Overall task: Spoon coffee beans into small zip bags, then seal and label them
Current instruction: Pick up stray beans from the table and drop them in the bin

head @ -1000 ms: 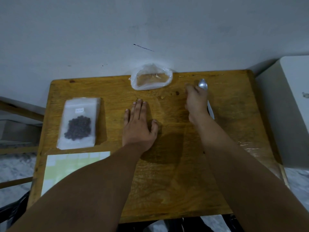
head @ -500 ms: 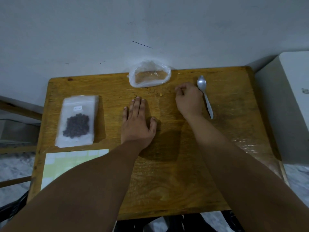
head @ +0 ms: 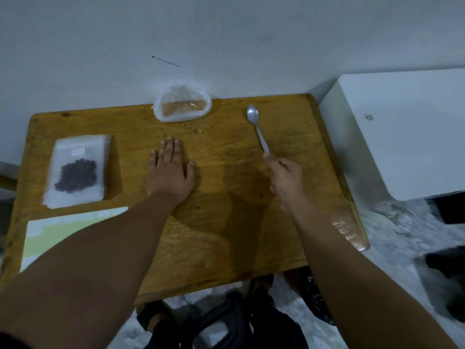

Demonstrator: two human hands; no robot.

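Right grip [head: 284, 180] pinches the near tip of a spoon [head: 258, 134] lying on the tabletop [head: 226, 222]. Left grip [head: 171, 170] rests flat, fingers straight, well to its left. Farther left lies a labelled zip bag [head: 80, 147] of coffee beans [head: 75, 176]. Judged step: lifting the spoon; next, it must reach the clear bag [head: 182, 107] ahead-left.

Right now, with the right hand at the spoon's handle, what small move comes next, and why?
Probably pinch the spoon by its handle end with the right hand and lift: it lies flat on the table, and the fingers only reach its tip, grip unclear.
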